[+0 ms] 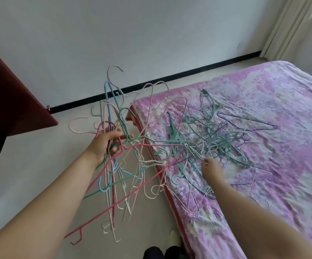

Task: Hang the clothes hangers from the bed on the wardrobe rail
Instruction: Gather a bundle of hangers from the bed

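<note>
Gripping hangers (121, 165), left hand (107, 144) outstretched

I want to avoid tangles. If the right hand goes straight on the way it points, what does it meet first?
The right hand already touches the near edge of the pile of hangers on the bed. Going on, it likely pushes deeper into that pile; depth is unclear.

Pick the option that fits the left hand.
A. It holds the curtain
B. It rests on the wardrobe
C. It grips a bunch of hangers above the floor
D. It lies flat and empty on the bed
C: the left hand is closed around a bunch of hangers held above the floor, beside the bed.
</note>
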Motion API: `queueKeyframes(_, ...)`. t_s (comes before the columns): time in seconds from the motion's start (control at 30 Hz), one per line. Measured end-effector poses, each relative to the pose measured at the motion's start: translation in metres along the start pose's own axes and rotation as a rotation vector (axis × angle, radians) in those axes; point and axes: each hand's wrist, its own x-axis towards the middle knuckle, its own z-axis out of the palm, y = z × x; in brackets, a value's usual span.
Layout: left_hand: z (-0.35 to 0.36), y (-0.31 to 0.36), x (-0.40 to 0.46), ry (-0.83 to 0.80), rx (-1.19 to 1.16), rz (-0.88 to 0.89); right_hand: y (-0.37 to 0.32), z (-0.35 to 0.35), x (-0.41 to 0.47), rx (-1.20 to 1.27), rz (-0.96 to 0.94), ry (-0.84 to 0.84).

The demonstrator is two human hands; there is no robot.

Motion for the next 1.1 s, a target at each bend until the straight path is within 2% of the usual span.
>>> queueKeyframes(0.23, 0.021, -0.004, 0.042, -0.022, 0.005, -0.068, 0.019, -0.003, 0.033, -0.026, 0.041, 0.024)
queueKeyframes(0.4, 0.036, -0.001, 0.059, -0.093, 0.018, -0.052, 0.028, -0.014, 0.049, -0.14, 0.039, 0.073)
queueKeyframes(0.57, 0.054, 0.004, 0.072, -0.098, -0.033, -0.055, 0.029, -0.034, 0.056, -0.375, -0.062, 0.238)
queueKeyframes(0.73, 0.071, 0.002, 0.083, -0.1, -0.1, -0.052, 0.04, -0.067, 0.07, -0.337, -0.081, 0.391)
queueKeyframes(0.83, 0.082, 0.004, 0.083, -0.097, -0.132, -0.054, 0.041, -0.089, 0.075, -0.314, -0.102, 0.42)
queueKeyframes(0.97, 0.088, 0.009, 0.078, -0.04, -0.193, -0.016, 0.029, -0.093, 0.077, -0.072, 0.02, 0.421)
queueKeyframes(1.03, 0.079, 0.01, 0.073, 0.002, -0.227, -0.004, 0.015, -0.087, 0.076, 0.204, 0.072, 0.332)
queueKeyframes(1.1, 0.064, 0.009, 0.063, 0.073, -0.251, 0.013, -0.006, -0.079, 0.072, 0.588, 0.078, 0.218)
